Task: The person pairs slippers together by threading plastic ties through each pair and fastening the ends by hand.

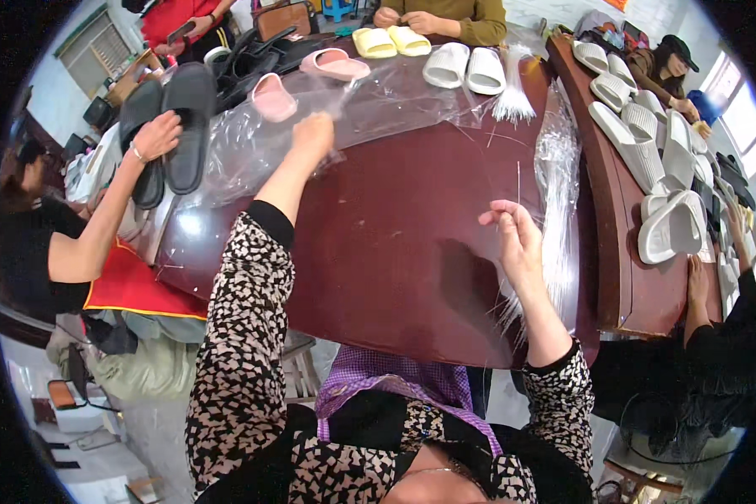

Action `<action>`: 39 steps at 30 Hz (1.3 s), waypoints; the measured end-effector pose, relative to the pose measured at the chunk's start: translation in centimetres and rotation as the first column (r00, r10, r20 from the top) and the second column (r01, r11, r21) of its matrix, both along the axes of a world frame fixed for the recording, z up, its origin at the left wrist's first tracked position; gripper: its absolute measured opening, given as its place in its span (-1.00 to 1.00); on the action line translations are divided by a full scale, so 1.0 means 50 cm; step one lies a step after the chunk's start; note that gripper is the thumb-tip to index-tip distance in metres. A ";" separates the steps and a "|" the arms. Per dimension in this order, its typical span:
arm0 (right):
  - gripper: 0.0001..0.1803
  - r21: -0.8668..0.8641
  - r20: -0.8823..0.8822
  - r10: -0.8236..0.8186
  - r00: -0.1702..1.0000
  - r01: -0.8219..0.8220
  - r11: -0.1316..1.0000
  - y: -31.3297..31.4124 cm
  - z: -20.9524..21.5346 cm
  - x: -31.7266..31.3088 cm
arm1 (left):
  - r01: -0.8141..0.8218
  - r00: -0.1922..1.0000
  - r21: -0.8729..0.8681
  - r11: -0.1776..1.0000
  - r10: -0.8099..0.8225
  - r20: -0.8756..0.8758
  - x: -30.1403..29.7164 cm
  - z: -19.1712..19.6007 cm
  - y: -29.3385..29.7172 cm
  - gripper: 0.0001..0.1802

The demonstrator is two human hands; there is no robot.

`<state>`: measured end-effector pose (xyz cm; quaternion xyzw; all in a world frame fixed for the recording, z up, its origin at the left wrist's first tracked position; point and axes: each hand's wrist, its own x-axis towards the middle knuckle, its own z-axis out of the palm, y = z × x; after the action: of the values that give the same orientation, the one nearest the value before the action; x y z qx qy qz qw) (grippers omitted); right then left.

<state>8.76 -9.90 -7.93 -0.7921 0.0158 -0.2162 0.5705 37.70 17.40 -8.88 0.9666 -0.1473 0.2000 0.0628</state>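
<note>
Clock from mid-tbl, 12 = far side; at glossy dark red-brown tabletop, w/ black-and-cream patterned sleeves on both arms, purple checked apron at 6.

L hand at approx 11, fingers curled in; right over clear, thin, crinkled plastic film, spread from approx 10 round to 1; can't tell if gripping film or only touching.

R hand at approx 3, well apart from L hand; thumb + fingertips pinched on one thin, straight white strip, pointing up toward far side.

Just beside R hand, at 3: long clear plastic bag of thin white strips, w/ ends fanned out toward 4; at 1–2, fanned bundle of white strips, plus few singles lying near.

Round far edge: at 1, pr. off-white ribbed slippers; at 12, pr. pale yellow slippers, near another person's hands; at 11, pr. pink slippers, one either side of film edge; at 10, pr. dark grey slippers, touched by co-worker's hand.

Past 3: second red-brown table, w/ white + grey slippers heaped along it.
</note>
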 end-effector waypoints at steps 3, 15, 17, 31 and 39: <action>-0.77 0.032 0.031 0.040 0.999 -0.041 0.999 0.001 0.002 -0.005 | -0.015 0.997 -0.132 0.991 0.025 0.076 0.019 0.053 -0.037 -0.76; -0.78 0.068 0.003 0.085 0.996 -0.085 0.994 -0.002 -0.020 0.006 | 0.247 0.968 -0.268 0.931 -0.252 0.016 0.015 0.042 -0.373 -0.58; -0.78 0.067 0.000 0.077 0.997 -0.076 0.995 -0.001 -0.019 0.000 | 0.214 0.974 -0.247 0.945 -0.226 -0.019 -0.017 0.034 -0.405 -0.44; -0.77 0.058 -0.066 0.101 0.993 -0.097 0.994 0.004 -0.006 -0.004 | 0.396 0.914 0.021 0.918 -0.392 -0.105 0.046 -0.006 -0.376 -0.76; -0.78 0.070 -0.078 0.102 0.992 -0.097 0.993 0.015 -0.002 -0.013 | 0.377 0.901 -0.383 0.843 -0.237 0.364 0.124 0.135 -0.307 -0.79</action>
<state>8.08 -9.16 -8.03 -0.7809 0.0066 -0.1545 0.6052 43.92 2.05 -2.13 0.8474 -0.2599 0.3607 0.2902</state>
